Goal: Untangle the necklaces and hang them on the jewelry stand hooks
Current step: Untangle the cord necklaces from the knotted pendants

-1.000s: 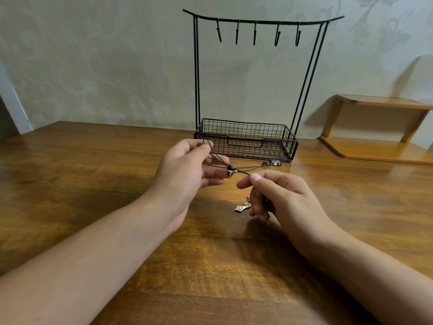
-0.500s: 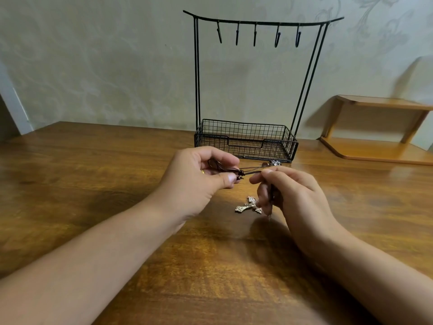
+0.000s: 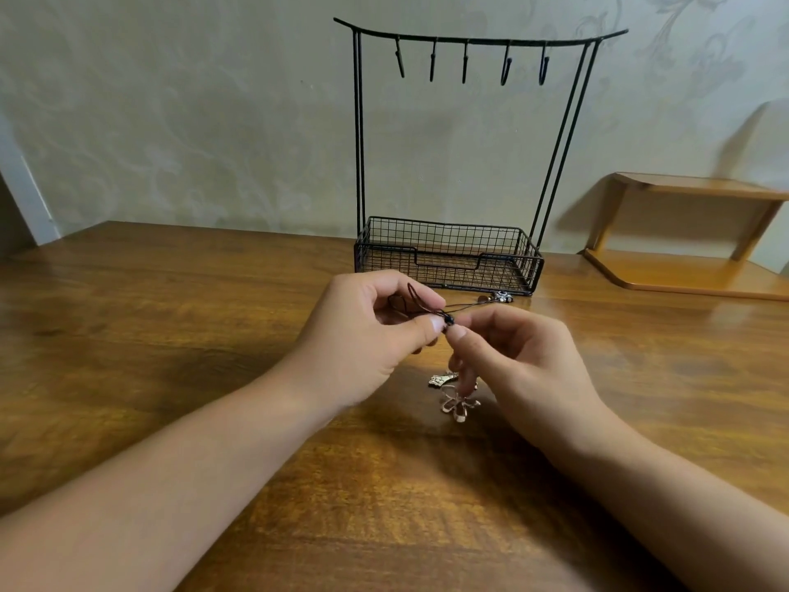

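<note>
Both hands pinch tangled necklace cords (image 3: 429, 307) above the worktop (image 3: 170, 318): left hand (image 3: 367, 339), right hand (image 3: 516, 356). Behind, stand (image 3: 448, 258) hooks (image 3: 465, 64) hang bare; no readable writing.

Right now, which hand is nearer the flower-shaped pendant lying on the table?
Right. The right hand hovers directly over the flower pendant, its lower fingers just above it. The left hand is off to the pendant's left and higher, pinching the cords.

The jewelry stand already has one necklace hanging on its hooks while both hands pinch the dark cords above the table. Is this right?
Not quite. In the head view all five hooks on the jewelry stand are bare. The left hand and right hand do pinch the dark cords.
</note>
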